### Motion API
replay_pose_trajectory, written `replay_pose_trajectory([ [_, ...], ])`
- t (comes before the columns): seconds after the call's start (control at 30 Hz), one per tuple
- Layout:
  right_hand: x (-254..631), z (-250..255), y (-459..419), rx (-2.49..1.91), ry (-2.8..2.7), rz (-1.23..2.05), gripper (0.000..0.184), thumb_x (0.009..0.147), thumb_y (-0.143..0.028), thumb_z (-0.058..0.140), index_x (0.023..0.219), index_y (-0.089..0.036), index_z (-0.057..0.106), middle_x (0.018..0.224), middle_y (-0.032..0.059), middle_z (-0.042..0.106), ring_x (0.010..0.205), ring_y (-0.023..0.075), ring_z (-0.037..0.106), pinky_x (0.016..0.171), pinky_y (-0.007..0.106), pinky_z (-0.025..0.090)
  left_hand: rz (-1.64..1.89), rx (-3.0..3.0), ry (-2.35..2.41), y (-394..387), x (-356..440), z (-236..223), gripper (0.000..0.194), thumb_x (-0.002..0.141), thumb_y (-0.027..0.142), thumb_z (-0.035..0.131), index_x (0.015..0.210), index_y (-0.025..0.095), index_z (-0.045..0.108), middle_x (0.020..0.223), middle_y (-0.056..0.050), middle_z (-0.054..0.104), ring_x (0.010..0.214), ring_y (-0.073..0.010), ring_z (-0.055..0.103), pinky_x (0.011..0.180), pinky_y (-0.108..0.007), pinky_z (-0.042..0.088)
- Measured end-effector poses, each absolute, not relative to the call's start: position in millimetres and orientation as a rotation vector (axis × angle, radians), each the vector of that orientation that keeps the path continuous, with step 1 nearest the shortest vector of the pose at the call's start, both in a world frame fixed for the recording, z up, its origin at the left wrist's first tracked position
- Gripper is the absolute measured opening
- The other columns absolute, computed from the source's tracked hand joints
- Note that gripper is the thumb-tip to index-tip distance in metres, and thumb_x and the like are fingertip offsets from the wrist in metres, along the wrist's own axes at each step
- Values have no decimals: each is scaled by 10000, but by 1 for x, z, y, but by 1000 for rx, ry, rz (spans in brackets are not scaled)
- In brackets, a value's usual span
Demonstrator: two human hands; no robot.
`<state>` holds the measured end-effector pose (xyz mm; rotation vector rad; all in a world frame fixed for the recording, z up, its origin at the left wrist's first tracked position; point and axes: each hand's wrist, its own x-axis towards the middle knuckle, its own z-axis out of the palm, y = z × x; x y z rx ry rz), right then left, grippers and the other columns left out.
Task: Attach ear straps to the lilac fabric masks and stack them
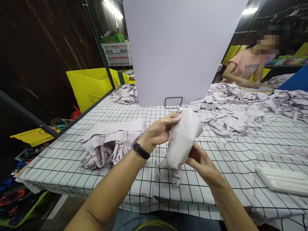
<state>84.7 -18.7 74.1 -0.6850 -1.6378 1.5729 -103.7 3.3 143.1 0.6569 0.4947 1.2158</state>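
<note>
A pale lilac-grey bra-like garment (pixel 183 136) with thin straps hangs between my two hands, above the table's near middle. My left hand (pixel 160 129), a dark band on its wrist, pinches the upper left edge between thumb and fingers. Lower down, my right hand (pixel 199 159) grips the right edge, some of its fingers hidden behind the cloth. Loose strap loops dangle from the bottom, close to the tablecloth (pixel 134 187). To the left lies a neat stack of matching garments (pixel 113 141), straps bunched at its front.
An upright pale board (pixel 183 51) stands behind my hands, with a wire stand (pixel 173 97) at its foot. Loose garments (pixel 231 123) heap at the back right. A white slab-like object (pixel 284 180) lies at right. Across the table sits a co-worker (pixel 250 65). Yellow bin (pixel 88 85) beyond the left edge.
</note>
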Motion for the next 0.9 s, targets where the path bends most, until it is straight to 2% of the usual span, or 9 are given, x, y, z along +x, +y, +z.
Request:
replay_pose_trajectory([
  [0.17,100,107,3,-713,-1576,1483,336,697,-489,892,860,-228,755,804,63,726,774,250,676,669,364,575,1093,842,534,9,-108,170,233,893,-1,608,1051,119,728,930,-64,707,796,-113,659,716,-177,540],
  [0.23,108,121,9,-758,-1627,1356,291,705,-464,897,847,-237,785,879,76,737,843,268,681,725,388,588,1084,922,542,12,-113,181,196,890,19,631,1034,112,727,897,-60,693,767,-107,647,681,-172,531],
  [0.33,123,138,15,-744,-1681,1138,197,767,-447,855,829,-265,813,1090,84,705,1050,292,634,853,391,575,1075,1031,597,16,-124,194,170,866,78,698,1030,119,716,788,-19,639,618,-76,578,567,-178,484],
  [0.4,133,147,18,-727,-1720,1096,220,813,-476,806,764,-261,813,1100,91,680,1048,290,619,797,360,579,1070,1084,649,19,-131,198,160,854,114,726,1012,120,706,736,2,600,569,-70,544,527,-191,457],
  [0.5,147,152,23,-789,-1784,1075,261,811,-491,804,718,-247,807,1025,98,687,963,278,630,690,326,567,1131,1099,693,24,-138,201,146,828,121,755,959,118,690,726,11,573,565,-64,528,510,-188,429],
  [0.57,156,151,25,-856,-1794,1058,322,792,-525,813,663,-233,776,860,86,689,833,246,632,649,320,552,1189,1083,699,28,-142,201,169,801,116,777,941,117,684,721,21,553,549,-54,500,490,-181,403],
  [0.7,164,149,26,-875,-1767,1209,455,849,-583,742,579,-230,646,471,-14,484,475,141,484,600,342,544,1303,1045,713,34,-149,197,214,778,112,778,967,125,679,717,32,538,549,-56,484,485,-173,392],
  [0.8,164,155,29,-829,-1614,1250,466,816,-581,780,571,-247,567,406,-82,349,369,100,392,610,357,561,1321,1068,755,36,-151,193,231,785,140,772,997,131,680,712,32,535,550,-67,487,496,-181,408],
  [0.9,162,163,34,-871,-1534,1172,455,737,-597,842,593,-251,584,443,-83,349,412,114,456,617,355,574,1270,1124,747,32,-148,190,295,786,205,789,1054,158,675,775,11,573,607,-91,545,554,-211,471],
])
